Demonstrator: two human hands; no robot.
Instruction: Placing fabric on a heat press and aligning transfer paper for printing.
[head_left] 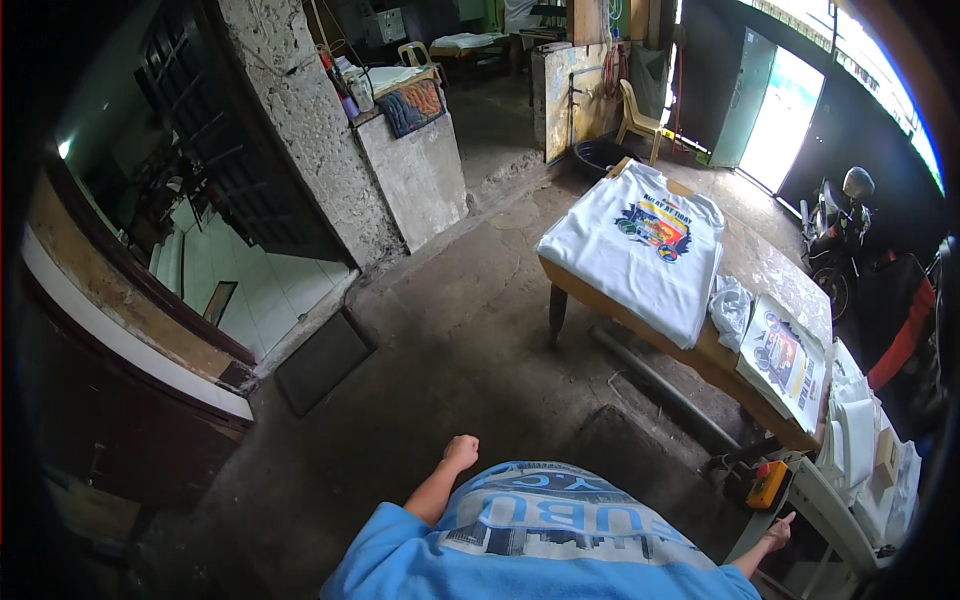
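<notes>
My left hand (461, 452) hangs over the floor in front of my blue shirt, its fingers curled into a fist with nothing showing in it. Low on the right, my right hand (778, 532) has a finger stretched out and holds nothing that I can see. Just above it is a yellow-orange control box (767, 486) with a red part, close to the fingers but apart. Beside that hand stands a pale metal frame (828, 515). White T-shirts (625, 275) with a colourful vehicle print lie on a wooden table (765, 397), near a stack of printed sheets (785, 360).
A crumpled plastic bag (730, 310) sits between shirts and sheets. White packages (855, 440) fill the table's near end. A motorcycle (835, 240) stands beyond it. Left are an open dark door (230, 130) and a floor mat (325, 362). A plastic chair (638, 122) stands farther back.
</notes>
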